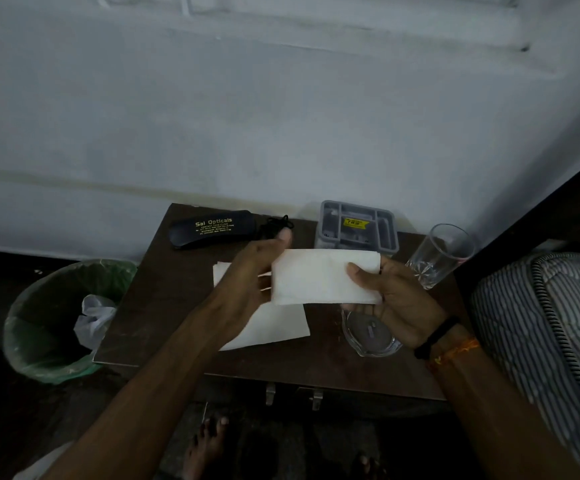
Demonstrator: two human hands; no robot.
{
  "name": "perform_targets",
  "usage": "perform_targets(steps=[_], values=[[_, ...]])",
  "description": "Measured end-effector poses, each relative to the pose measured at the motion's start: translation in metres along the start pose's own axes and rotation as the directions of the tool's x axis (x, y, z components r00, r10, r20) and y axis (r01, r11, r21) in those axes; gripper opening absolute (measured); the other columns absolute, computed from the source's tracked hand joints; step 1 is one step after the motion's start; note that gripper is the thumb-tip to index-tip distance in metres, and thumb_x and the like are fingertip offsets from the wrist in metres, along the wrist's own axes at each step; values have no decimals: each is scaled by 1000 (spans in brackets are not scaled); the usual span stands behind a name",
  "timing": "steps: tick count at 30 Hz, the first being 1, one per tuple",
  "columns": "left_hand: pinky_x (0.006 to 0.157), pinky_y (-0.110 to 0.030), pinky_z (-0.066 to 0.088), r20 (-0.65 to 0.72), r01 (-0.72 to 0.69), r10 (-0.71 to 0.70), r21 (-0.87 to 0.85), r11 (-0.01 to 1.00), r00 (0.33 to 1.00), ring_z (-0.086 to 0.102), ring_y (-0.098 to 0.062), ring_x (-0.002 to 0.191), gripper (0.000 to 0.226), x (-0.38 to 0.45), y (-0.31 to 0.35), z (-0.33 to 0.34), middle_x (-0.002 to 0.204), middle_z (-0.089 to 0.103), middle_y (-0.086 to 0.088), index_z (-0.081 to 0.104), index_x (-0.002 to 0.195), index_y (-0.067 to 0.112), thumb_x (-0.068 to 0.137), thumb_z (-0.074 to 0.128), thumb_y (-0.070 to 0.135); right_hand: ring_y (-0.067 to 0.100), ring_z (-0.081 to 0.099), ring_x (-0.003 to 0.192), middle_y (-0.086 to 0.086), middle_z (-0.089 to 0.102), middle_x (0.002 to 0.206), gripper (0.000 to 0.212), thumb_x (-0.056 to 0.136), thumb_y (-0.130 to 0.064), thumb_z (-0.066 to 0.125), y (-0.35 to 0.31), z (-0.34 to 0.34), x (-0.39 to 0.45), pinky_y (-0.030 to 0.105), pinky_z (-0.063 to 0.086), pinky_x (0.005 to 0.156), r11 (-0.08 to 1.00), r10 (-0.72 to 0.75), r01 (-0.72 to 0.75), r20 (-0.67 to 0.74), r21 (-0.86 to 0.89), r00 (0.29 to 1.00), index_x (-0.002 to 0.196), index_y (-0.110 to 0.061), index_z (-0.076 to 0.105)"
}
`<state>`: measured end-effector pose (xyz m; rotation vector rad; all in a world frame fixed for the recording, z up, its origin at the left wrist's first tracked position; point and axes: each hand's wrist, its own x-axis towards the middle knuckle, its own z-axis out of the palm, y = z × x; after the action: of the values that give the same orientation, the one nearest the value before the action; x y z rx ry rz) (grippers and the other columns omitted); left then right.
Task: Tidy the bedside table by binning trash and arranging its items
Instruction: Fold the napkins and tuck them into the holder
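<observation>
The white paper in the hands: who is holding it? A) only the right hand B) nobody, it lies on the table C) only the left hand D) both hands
D: the left hand and right hand each grip an end of the folded white paper.

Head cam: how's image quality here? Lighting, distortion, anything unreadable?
Head view: dim and underexposed, the floor and bin interior nearly black; wide-angle bending shows in the wall lines and the table edges; the folded tissue held by the left hand and right hand is the brightest area; the large print on the spectacle case is legible, the small print not.
</observation>
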<state>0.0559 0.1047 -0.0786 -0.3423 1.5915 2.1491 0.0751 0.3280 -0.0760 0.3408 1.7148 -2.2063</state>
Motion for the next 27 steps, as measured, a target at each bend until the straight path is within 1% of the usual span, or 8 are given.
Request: perform_targets(steps=[2,6,10,14,19,22,24,27], values=[[84,-42,57,21,-49,47,113,992,999,62,-26,112,70,0,-5,1,124,61,-4,57,126,23,63,83,41,22,72,91,11,71,113,29,93,-10,60,0,4,-2,30,60,56,1000,1,-1,20,-15,1000,122,-6,59],[71,-35,54,81,-148,134,209,967,988,63,-28,110,42,1,-8,-6,118,66,-7,64,117,18,77,77,10,24,71,87,14,70,111,34,90,-10,63,1,3,-3,25,56,48,997,-33,35,21,-75,999,122,-2,57],[66,-38,59,151,-222,185,283,933,971,65,-30,105,32,0,-6,-6,120,63,-11,62,116,9,84,69,4,26,73,90,16,71,112,32,88,-8,66,-2,-3,-1,23,56,49,987,-87,83,-20,-136,996,119,-1,59],[68,-42,61,145,-259,223,326,909,964,65,-30,103,28,-1,-5,-3,121,61,-10,61,114,5,86,66,3,29,72,94,15,72,109,31,85,-6,70,-5,-9,0,23,57,54,978,-132,121,-51,-172,990,114,-1,62],[61,-30,60,70,-291,284,316,903,956,64,-27,102,24,0,-1,-8,118,61,-8,60,111,3,87,65,0,19,71,70,17,72,88,27,75,-6,77,-12,-17,-2,21,57,55,966,-207,173,-174,-193,963,97,3,65],[60,-26,58,-26,-301,317,249,920,948,63,-25,101,24,1,2,-13,116,60,-7,58,111,4,88,63,0,22,67,69,16,71,82,26,81,-15,74,-13,-22,-4,22,56,56,942,-295,232,-275,-241,915,97,4,65],[61,-25,58,-63,-301,318,189,935,946,63,-23,100,24,1,2,-11,114,60,-5,57,112,5,89,62,0,22,65,66,17,71,82,43,82,-38,70,-14,-14,-7,25,54,52,959,-239,183,-272,-216,932,97,2,66],[63,-29,58,-39,-282,288,115,952,957,64,-25,102,25,0,-2,1,117,60,-9,55,113,2,89,62,1,18,63,62,19,72,94,54,82,-52,61,-15,10,-14,24,52,48,997,35,-40,-75,-70,997,109,-5,66]])
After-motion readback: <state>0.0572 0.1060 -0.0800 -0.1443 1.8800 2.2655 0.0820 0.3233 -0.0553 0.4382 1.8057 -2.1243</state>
